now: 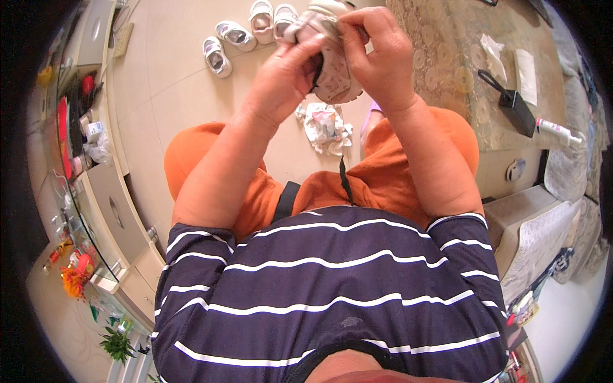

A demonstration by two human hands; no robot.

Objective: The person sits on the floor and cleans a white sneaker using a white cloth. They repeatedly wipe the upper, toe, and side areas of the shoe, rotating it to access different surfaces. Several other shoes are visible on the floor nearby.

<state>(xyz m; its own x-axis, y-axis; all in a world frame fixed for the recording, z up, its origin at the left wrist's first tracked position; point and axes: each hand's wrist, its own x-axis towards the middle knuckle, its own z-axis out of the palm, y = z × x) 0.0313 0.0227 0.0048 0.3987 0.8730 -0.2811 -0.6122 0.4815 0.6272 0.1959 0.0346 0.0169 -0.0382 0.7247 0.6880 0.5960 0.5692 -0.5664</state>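
Observation:
A light-coloured shoe [335, 72] with a dirty, patterned sole is held up between both hands at the top middle. My left hand [292, 72] grips it from the left side, thumb on top, partly hiding it. On the other side, my right hand [376, 52] pinches the shoe's edge with thumb and fingers. The upper part of the shoe is blurred. Beneath it on the tiled floor lies a heap of crumpled white tissues [325, 128]. Two pairs of white shoes stand on the floor beyond, among them one small shoe [217, 57] farthest left.
A table with a patterned cover [445, 95] stands at the right, bearing a black box with a strap [517, 112], folded white tissue [527, 76] and a white tube [558, 130]. A long cabinet [112, 206] with a glass top runs along the left. A grey sofa is at the right rim.

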